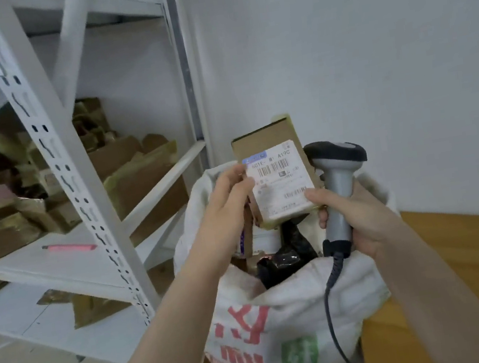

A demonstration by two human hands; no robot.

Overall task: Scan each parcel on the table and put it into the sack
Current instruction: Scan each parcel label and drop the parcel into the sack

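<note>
Nearest stands one white sack (286, 314) with red and green print, mouth open, right beside the wooden table (468, 265). One dark cable (330, 301) hangs down its front. Above the mouth, two hands hold one parcel (275, 172) between them. The left hand (225, 199) pinches the parcel's left edge. The right hand (362, 219) is wrapped round the handle of one scanner (336, 173), with its thumb on the parcel's lower right corner. The parcel stands upright, its long axis near vertical with the top leaning a little left and its label (282, 187) facing me. The scanner stands upright too, head on top, just behind the parcel's right edge. Inside the sack lie a black bag (287, 258) and what look like other boxes, though I can't count those. Further left, a white rack (52, 141) holds heaped cartons (138, 177) and one pink pen (69, 247).
</note>
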